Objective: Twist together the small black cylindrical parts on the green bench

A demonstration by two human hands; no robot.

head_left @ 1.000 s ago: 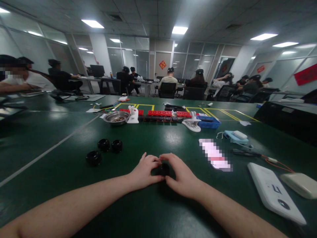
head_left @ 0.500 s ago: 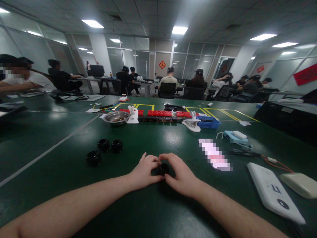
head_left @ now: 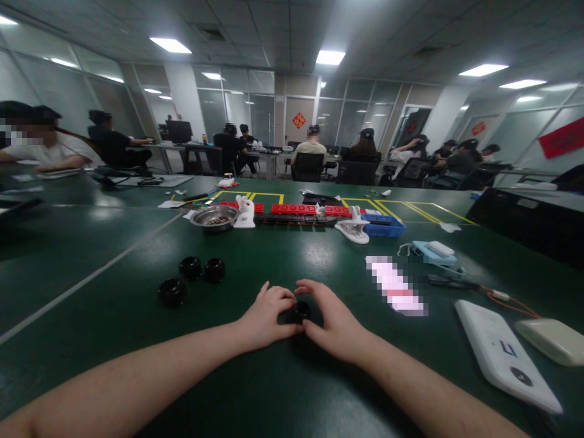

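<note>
On the green table in front of me, my left hand [head_left: 269,313] and my right hand [head_left: 335,322] curve around a small, glossy black ring-shaped piece [head_left: 302,310]. Fingers and thumbs of both hands meet at its sides, and a round opening shows in its top. Its lower part is dark and hard to make out. Farther left, three similar black ring-shaped pieces [head_left: 215,269] sit close together on the table, apart from my hands.
A metal bowl [head_left: 214,218] of small parts, white clamp-like stands [head_left: 245,213], a row of red pieces [head_left: 294,208] and a blue tray [head_left: 385,226] line the back. To the right lie a pixelated phone [head_left: 396,287], a white device [head_left: 506,353] and cables. People sit beyond.
My hands stay around the black piece, with only a slight shift of the right fingers. Its top opening shows more clearly. At far left, a person's arm has moved.
</note>
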